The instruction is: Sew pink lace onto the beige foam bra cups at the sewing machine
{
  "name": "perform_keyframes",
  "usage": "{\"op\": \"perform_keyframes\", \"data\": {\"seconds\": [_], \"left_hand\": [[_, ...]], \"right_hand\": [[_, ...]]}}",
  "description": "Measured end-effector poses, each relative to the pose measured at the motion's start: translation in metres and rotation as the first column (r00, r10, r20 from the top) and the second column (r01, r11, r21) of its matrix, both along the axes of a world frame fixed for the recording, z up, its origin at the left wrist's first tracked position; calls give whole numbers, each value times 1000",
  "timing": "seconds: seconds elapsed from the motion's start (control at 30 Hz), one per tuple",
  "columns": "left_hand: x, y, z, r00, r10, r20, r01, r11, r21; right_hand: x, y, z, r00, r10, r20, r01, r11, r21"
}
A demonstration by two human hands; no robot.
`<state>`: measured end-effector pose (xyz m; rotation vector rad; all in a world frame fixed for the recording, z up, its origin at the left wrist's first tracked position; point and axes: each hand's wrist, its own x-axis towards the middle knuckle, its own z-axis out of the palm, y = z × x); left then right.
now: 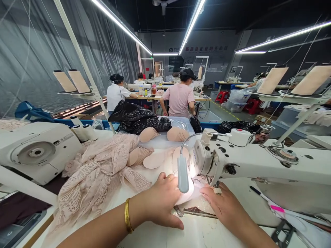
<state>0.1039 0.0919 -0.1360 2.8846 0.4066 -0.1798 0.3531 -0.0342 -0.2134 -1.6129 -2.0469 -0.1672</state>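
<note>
My left hand, with a gold bangle on the wrist and a ring, curls around a pale padded cup piece under the head of the white sewing machine. My right hand lies flat beside it, fingers stretched toward the needle area, pressing the fabric on the machine bed. A small gooseneck lamp shines brightly on the piece and hides part of it.
A heap of pink lace lies at left, with stacked beige cups and a clear bin behind. Another white machine stands far left. Black bags sit beyond. Other people sew at tables further back.
</note>
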Motion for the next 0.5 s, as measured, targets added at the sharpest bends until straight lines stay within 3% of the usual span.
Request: {"op": "perform_keyframes", "data": {"seconds": [0.13, 0.23, 0.5], "left_hand": [[-5, 14, -1, 994, -106, 21, 108, 990, -91], [-3, 17, -4, 988, -111, 107, 126, 982, -139], [3, 23, -25, 948, -180, 264, 201, 978, -57]], "right_hand": [[4, -6, 9, 994, -4, -111, -13, 989, -147], [2, -8, 13, 987, -24, -157, -18, 965, -263], [6, -11, 34, 994, 22, -112, -70, 892, -447]]}}
